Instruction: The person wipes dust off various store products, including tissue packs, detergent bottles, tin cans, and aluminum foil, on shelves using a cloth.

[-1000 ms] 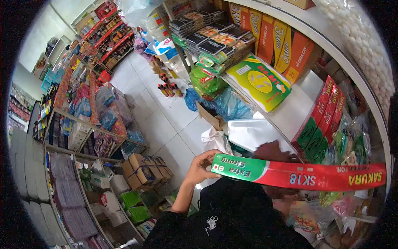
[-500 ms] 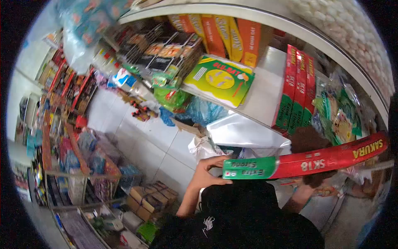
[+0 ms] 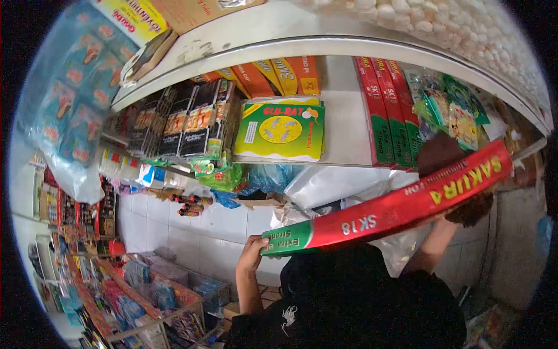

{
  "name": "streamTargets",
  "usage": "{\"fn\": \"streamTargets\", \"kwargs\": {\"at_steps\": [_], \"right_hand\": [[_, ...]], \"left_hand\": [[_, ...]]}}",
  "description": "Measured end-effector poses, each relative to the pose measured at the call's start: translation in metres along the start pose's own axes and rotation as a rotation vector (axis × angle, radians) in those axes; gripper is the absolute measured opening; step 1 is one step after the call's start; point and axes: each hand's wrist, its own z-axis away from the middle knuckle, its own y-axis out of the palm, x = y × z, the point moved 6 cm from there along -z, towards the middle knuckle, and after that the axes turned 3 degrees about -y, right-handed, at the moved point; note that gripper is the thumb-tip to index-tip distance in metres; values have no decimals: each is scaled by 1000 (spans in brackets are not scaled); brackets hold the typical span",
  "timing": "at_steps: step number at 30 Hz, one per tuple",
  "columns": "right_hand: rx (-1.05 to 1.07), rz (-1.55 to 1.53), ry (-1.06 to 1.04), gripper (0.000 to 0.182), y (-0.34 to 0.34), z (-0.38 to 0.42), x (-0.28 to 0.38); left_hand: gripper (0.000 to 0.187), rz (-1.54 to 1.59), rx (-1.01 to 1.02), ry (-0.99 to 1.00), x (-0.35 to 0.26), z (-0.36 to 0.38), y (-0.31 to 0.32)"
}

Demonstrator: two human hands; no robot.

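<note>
A long red and green box of Sakura aluminium foil (image 3: 354,215) is held tilted across my front, its printing upside down and its red end raised to the right. My left hand (image 3: 253,251) is closed on the green end, with the thumb on the near face. Toward the red end, a dark brown fuzzy cloth (image 3: 474,210) is bunched around the box, showing above and below it. My right hand (image 3: 450,224) is at this cloth, mostly covered by it and by the box.
Three similar foil boxes (image 3: 383,110) stand on the shelf (image 3: 343,134), beside bagged packets (image 3: 456,110). A yellow-green Glu-Rat pack (image 3: 282,131), black packs (image 3: 195,119) and orange and yellow boxes (image 3: 273,78) sit further left. An upper shelf edge (image 3: 325,43) runs overhead. Stocked bins (image 3: 145,291) stand lower left.
The foil box has tilted, its red end rising and its green end shifting left and slightly down with my left hand. My view has turned, bringing the shelf more level.
</note>
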Motion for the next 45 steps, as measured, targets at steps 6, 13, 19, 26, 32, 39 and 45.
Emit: {"fn": "streamTargets", "kwargs": {"at_steps": [6, 13, 19, 26, 32, 39, 45], "right_hand": [[169, -78, 229, 54, 38, 24, -47], [1008, -906, 624, 55, 89, 28, -79], [397, -160, 274, 51, 118, 16, -78], [814, -641, 714, 49, 124, -3, -109], [685, -394, 657, 44, 129, 0, -120], [691, -222, 892, 39, 130, 107, -156], [899, 6, 1080, 32, 113, 210, -153]], "left_hand": [[32, 69, -124, -40, -2, -1, 2], [61, 14, -140, 257, 17, 20, 7], [64, -117, -339, 476, 4, 51, 33], [56, -246, -639, 800, -10, 82, 51], [47, -576, -1040, 965, -23, 105, 74], [47, -674, -955, 906, -6, 68, 119], [55, -512, -993, 746, 8, 28, 158]]}}
